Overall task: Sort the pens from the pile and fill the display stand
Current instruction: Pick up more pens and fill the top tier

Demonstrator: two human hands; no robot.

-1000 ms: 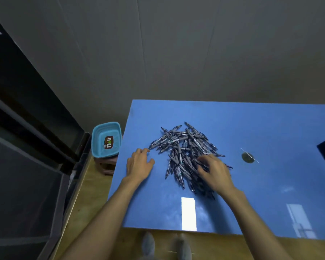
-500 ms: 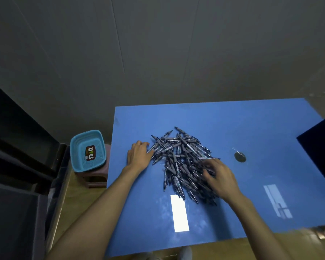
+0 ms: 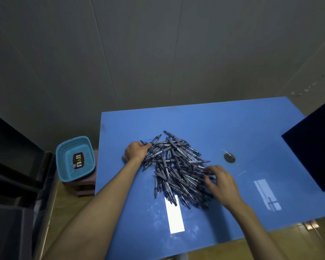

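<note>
A heap of several dark grey pens [image 3: 174, 166] lies in the middle of the blue table [image 3: 242, 132]. My left hand [image 3: 136, 151] rests at the pile's upper left edge, fingers curved against the outer pens. My right hand [image 3: 220, 182] sits on the pile's lower right side, fingers spread and bent over the pens; whether it pinches one I cannot tell. A black box-like object [image 3: 315, 149], possibly the display stand, juts in at the right edge of the table.
A small dark round spot [image 3: 229, 158] marks the table right of the pile. A teal plastic basket [image 3: 74, 158] stands on a pink stool [image 3: 83, 188] left of the table. Dark shelving fills the left side. A grey wall is behind.
The view has swung right, bringing the black object further in. My left hand has moved onto the pile's left edge. My right hand has shifted a little right along the pile.
</note>
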